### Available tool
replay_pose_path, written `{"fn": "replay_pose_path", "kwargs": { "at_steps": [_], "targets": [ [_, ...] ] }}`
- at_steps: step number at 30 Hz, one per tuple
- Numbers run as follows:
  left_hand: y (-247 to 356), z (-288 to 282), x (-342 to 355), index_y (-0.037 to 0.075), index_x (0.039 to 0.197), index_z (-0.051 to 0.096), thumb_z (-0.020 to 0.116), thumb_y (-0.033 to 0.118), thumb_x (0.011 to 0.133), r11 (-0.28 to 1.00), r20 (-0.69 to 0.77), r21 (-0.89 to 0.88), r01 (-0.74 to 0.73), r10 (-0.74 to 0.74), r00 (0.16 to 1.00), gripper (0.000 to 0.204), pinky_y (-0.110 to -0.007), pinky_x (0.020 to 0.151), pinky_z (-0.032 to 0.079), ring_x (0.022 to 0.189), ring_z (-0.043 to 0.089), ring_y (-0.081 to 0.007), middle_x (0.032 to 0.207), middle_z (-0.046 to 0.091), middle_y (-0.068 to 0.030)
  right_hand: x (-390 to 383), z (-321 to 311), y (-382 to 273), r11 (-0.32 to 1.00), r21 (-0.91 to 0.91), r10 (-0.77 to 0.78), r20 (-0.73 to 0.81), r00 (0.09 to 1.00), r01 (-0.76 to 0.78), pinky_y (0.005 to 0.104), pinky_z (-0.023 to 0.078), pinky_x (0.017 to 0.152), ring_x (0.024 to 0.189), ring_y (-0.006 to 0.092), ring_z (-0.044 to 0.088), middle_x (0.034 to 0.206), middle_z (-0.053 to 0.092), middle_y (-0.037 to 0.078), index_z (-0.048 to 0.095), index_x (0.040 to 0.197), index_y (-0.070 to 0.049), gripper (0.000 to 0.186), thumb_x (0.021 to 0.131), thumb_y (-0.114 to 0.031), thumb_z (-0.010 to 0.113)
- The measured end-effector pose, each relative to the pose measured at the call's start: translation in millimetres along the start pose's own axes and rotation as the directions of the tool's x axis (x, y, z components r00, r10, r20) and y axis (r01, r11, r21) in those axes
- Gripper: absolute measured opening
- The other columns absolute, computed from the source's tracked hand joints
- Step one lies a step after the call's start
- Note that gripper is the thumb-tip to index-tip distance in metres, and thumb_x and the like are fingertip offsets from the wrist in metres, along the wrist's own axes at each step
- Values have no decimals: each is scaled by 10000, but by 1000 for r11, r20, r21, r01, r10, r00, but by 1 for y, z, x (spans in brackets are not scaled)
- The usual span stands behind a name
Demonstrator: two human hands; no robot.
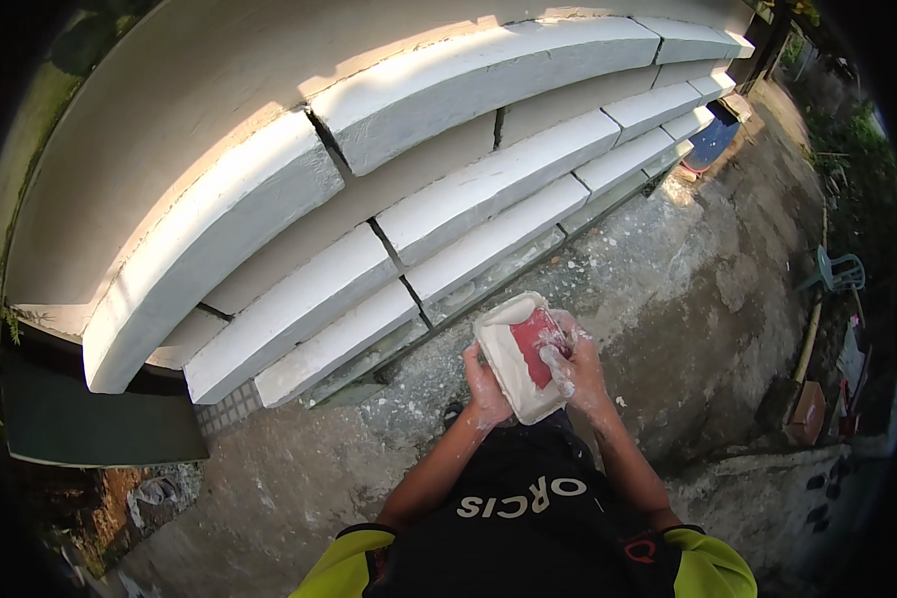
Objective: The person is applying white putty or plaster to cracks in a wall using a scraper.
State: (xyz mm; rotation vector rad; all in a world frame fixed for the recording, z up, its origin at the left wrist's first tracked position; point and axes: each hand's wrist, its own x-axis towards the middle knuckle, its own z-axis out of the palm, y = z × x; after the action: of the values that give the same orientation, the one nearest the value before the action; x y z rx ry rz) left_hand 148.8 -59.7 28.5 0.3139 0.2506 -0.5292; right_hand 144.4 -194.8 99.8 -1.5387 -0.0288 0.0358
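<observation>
A rectangular tub (509,350) is held in front of my body. Its rim and walls are caked with white paste, and a red patch shows on its inner face. Wrapped round its left lower side, my left hand (486,387) grips the tub. My right hand (580,371) is at the tub's right side, its fingers bent over the red patch and smeared with white paste. Something dark red shows between those fingers, too small to make out. The white paste (511,317) lies thickest along the tub's upper left part.
Long white concrete ledges (498,199), split by dark gaps, rise in tiers ahead and to the left. A blue barrel (710,143) stands at their far right end. On the stained ground (668,299) to the right are a green plastic chair (839,271) and a cardboard box (805,412).
</observation>
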Motion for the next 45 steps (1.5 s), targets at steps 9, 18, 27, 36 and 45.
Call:
{"fn": "replay_pose_path", "kwargs": {
  "at_steps": [9, 18, 27, 36, 45],
  "targets": [
    [2, -1, -9, 62, 1394, 379, 312, 694, 802, 1000, 3, -26, -15, 15, 1000, 869, -472, 1060, 342, 1239, 464, -327, 1379, 453, -151, 2, -21, 2, 991, 116, 74, -69, 995, -66, 269, 442, 903, 994, 114, 559, 1098, 601, 57, 522, 1216, 25, 438, 780, 53, 552],
    [-37, 30, 21, 64, 1398, 373, 315, 693, 802, 994, -28, -20, -107, 107, 994, 868, -468, 1062, 337, 1243, 459, -322, 1383, 448, -143, 32, -83, -1, 959, 230, 156, 51, 986, -164, 271, 454, 896, 986, 126, 572, 1096, 601, 52, 524, 1214, 19, 469, 746, 27, 554],
    [-107, 49, 61, 74, 1395, 378, 324, 717, 786, 962, -83, -27, -273, 270, 959, 887, -483, 1044, 355, 1225, 470, -330, 1367, 459, -144, 59, -160, 15, 931, 281, 159, 262, 952, -233, 262, 456, 893, 996, 112, 563, 1098, 592, 48, 508, 1229, 16, 478, 757, 24, 579],
    [-177, 58, 75, 66, 1393, 370, 314, 679, 817, 859, -214, -88, -504, 478, 852, 843, -466, 1034, 379, 1206, 489, -329, 1347, 475, -144, 61, -195, 9, 981, -195, 114, 491, 863, -18, 324, 482, 806, 899, 234, 608, 1016, 623, 150, 492, 1227, 30, 495, 761, -76, 619],
    [-205, 73, 51, 58, 1405, 352, 301, 685, 821, 778, -181, -89, -622, 602, 778, 859, -455, 1032, 382, 1225, 476, -309, 1377, 450, -138, 41, -215, 14, 983, 87, 99, 485, 869, -161, 281, 485, 839, 952, 143, 591, 1084, 610, 81, 491, 1220, 48, 453, 782, 0, 598]
  ]
}}
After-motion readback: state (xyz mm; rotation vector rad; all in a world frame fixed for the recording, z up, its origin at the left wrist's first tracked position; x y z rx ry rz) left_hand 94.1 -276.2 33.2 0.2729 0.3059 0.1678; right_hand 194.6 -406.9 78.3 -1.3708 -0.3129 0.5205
